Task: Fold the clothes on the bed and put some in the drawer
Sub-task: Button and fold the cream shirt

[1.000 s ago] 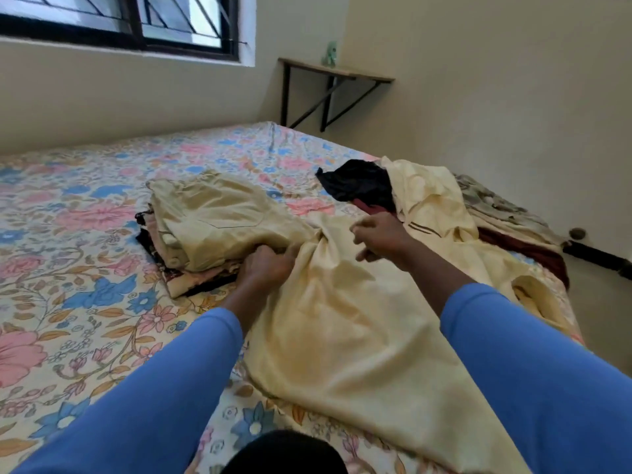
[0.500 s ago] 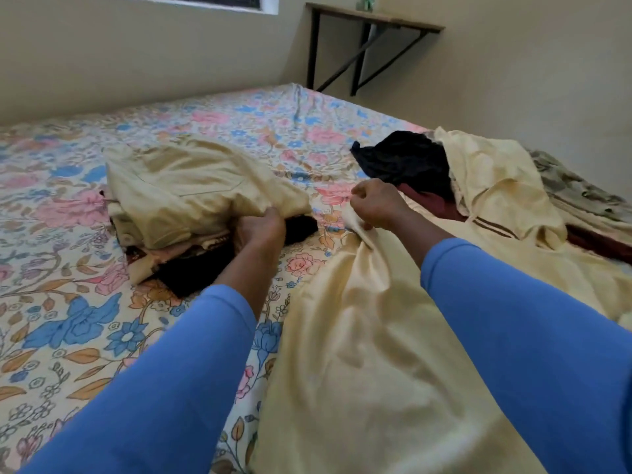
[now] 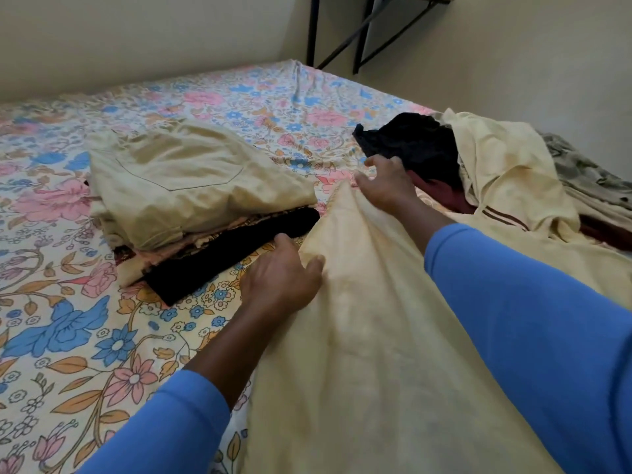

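A long pale yellow cloth (image 3: 369, 354) runs from the near edge of the bed up the middle. My left hand (image 3: 282, 277) grips its left edge with the thumb over the fabric. My right hand (image 3: 384, 186) pinches its far tip, which stands lifted off the sheet. To the left lies a stack of folded clothes (image 3: 191, 200), beige on top with patterned and black pieces under it. At the right sits an unfolded heap: a black garment (image 3: 410, 142), a yellow garment with brown stripes (image 3: 502, 186) and a grey patterned piece (image 3: 588, 172).
The bed carries a floral sheet (image 3: 68, 319) in pink, blue and orange. Beige walls close it in at the back and right. A wall shelf on black brackets (image 3: 359, 32) hangs over the far corner. No drawer is in view.
My left hand has come off the folded stack and taken the yellow cloth's left edge. My right hand has lifted the cloth's tip. The camera has tilted further down.
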The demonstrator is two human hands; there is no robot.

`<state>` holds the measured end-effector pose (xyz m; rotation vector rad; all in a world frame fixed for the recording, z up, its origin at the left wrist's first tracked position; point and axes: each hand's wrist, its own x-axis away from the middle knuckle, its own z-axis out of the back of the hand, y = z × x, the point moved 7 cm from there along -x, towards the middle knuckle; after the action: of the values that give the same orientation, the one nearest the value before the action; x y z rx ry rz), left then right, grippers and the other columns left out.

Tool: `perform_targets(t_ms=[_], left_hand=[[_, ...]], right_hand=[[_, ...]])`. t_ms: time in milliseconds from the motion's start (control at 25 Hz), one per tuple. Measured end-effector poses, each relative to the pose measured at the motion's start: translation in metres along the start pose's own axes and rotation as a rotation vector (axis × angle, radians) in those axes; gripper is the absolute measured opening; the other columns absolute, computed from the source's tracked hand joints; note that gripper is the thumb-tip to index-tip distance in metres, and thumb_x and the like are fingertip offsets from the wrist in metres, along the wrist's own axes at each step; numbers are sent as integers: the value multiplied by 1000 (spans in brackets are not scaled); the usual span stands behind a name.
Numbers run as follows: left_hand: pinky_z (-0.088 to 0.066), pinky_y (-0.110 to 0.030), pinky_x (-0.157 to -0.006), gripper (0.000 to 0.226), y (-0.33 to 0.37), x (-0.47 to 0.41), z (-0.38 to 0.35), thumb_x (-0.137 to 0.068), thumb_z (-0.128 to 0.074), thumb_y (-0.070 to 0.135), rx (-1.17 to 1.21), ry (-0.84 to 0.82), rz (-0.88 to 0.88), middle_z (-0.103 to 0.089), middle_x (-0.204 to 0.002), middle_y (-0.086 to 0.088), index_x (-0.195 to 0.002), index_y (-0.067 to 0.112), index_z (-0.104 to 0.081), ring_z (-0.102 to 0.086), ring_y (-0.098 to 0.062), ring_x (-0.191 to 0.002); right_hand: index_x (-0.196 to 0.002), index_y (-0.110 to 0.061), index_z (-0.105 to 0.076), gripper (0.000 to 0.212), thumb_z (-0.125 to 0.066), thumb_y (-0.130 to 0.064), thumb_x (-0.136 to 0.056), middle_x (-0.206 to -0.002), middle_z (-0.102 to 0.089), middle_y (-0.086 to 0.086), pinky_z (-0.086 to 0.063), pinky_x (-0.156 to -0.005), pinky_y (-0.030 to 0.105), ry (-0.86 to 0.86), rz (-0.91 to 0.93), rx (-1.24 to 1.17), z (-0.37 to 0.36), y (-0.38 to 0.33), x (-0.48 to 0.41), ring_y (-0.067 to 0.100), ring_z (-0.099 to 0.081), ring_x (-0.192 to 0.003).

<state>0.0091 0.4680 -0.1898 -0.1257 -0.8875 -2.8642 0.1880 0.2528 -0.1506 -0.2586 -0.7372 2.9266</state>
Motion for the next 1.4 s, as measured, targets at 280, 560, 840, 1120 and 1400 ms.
perform_targets(t_ms=[280, 560, 840, 1120, 1400], left_hand=[[-50, -41, -92, 43, -48, 11, 6, -96, -57, 59, 165, 55, 115, -70, -121, -3, -124, 26, -64, -63, -29, -112], [-54, -45, -95, 101, -61, 76, 11, -64, -73, 87, 201, -196, 163, -64, -130, 1, -138, 23, -46, -63, -27, -114], [-58, -47, -93, 71, -58, 148, 15, -87, -73, 49, 56, -222, 51, -65, -123, -10, -141, 17, -40, -65, -31, -107], [-52, -40, -94, 110, -73, 203, 37, -94, -72, 50, 58, -179, 48, -52, -148, -22, -163, 16, 6, -61, -35, -120], [-37, -59, -111, 106, -36, 160, 49, -79, -72, 72, -573, -47, -184, -32, -160, -12, -160, 27, -21, -37, -35, -145]], right_hand=[[-162, -34, -28, 72, -29, -71, -101, -170, -24, 4, -24, -122, 57, -393, 111, 309, -62, -19, 41, 31, -25, -155], [-148, -24, -51, 53, -40, -54, -106, -152, -49, 1, -36, -114, 49, -3, 133, -101, -12, -27, 175, 21, -46, -140], [-155, -26, -40, 62, -33, -61, -105, -161, -40, 1, -30, -118, 46, -233, 270, 146, 3, -4, 334, 23, -37, -148], [-164, -31, -21, 74, -22, -69, -101, -173, -15, -1, -14, -125, 45, -346, 111, 290, 31, 57, 402, 17, -12, -158], [-135, -27, -59, 47, -43, -58, -104, -139, -62, 2, -46, -102, 43, -264, 118, 340, 54, 48, 339, 27, -57, -125]])
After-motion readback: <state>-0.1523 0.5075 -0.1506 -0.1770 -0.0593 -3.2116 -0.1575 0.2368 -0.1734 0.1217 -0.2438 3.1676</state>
